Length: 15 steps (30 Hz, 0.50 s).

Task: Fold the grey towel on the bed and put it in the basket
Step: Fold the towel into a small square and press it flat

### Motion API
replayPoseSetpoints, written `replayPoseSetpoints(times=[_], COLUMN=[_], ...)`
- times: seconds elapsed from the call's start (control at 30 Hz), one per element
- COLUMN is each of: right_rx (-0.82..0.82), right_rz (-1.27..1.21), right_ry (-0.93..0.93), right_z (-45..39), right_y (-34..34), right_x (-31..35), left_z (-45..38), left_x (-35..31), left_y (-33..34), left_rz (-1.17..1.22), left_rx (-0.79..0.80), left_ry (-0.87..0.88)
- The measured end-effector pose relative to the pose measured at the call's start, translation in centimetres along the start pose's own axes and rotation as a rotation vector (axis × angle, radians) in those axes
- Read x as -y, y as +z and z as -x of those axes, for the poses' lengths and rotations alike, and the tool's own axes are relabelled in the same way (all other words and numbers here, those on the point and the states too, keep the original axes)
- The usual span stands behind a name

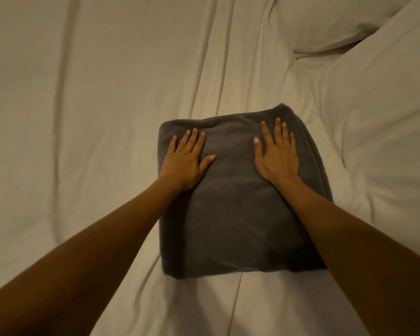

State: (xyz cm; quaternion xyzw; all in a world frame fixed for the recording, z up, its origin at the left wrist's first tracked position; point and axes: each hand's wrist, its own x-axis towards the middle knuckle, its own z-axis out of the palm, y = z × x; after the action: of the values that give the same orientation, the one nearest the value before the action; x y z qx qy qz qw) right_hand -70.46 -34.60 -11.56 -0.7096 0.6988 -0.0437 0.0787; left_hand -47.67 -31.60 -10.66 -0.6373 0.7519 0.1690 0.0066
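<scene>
- Grey terry, thick and soft: the grey towel point(238, 209) sits folded into a neat, chunky rectangle in the middle of the bed point(95, 93), on the rumpled cream sheet.
- Left hand point(184, 161) lies flat on the far left part of the towel, fingers point(192, 139) spread and straight, gripping nothing, just pressing.
- Right hand point(277, 158) mirrors it on the far right part, palm down, fingers splayed, nothing pinched.
- Reads like the smoothing step, flattening the stack so the layers settle.
- To do it well: press and sweep outward toward the edges, pushing trapped air and ridges out rather than bunching them inward.
- That far right corner bulges up a little; it looks worth a firm pat so the fold stays square.
- A soft mattress gives under pressure, so even weight from both palms should keep the stack from skewing.
- A pillow point(337, 23) lies at the upper right, well apart from the towel.
- Basket is not in view, so the drop-off spot cannot be judged; lifting will likely want both hands slid under opposite sides to keep the folds together.
</scene>
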Motion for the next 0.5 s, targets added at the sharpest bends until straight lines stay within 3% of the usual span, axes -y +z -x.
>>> replayPoseSetpoints(times=[0.3, 0.5], right_rx=[0.066, 0.151], right_rz=[0.05, 0.071], right_ry=[-0.03, -0.019], right_z=[2.2, 10.4], right_y=[-0.6, -2.1], right_x=[-0.4, -1.9], left_z=[0.2, 7.9], left_x=[-0.1, -2.6], left_y=[-0.6, -1.1], left_rz=[-0.086, 0.077], left_rx=[0.044, 0.068], left_ry=[-0.031, 0.057])
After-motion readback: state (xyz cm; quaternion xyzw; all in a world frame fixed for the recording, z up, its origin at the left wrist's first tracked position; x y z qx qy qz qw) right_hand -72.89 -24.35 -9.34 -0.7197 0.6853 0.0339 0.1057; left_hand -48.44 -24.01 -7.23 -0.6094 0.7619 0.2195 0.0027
